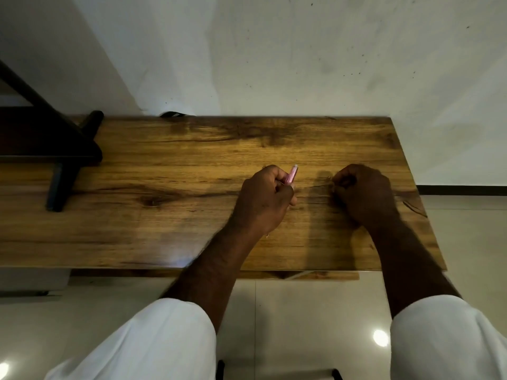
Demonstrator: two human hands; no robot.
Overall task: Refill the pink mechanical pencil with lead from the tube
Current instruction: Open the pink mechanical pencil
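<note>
My left hand (264, 200) is closed around the pink mechanical pencil (291, 174), whose pale upper end sticks up and to the right out of the fist. My right hand (362, 193) rests on the wooden table (170, 215) to the right, its fingers curled tight together. A thin dark line, maybe a lead (318, 185), runs from those fingertips toward the left hand. The lead tube is hidden or out of sight; what the right fingers pinch is too small to tell.
A dark stand with angled legs (59, 160) occupies the table's left rear. A white wall rises behind the table. The table's right edge (428, 215) is close to my right hand. White sleeves and tiled floor fill the bottom.
</note>
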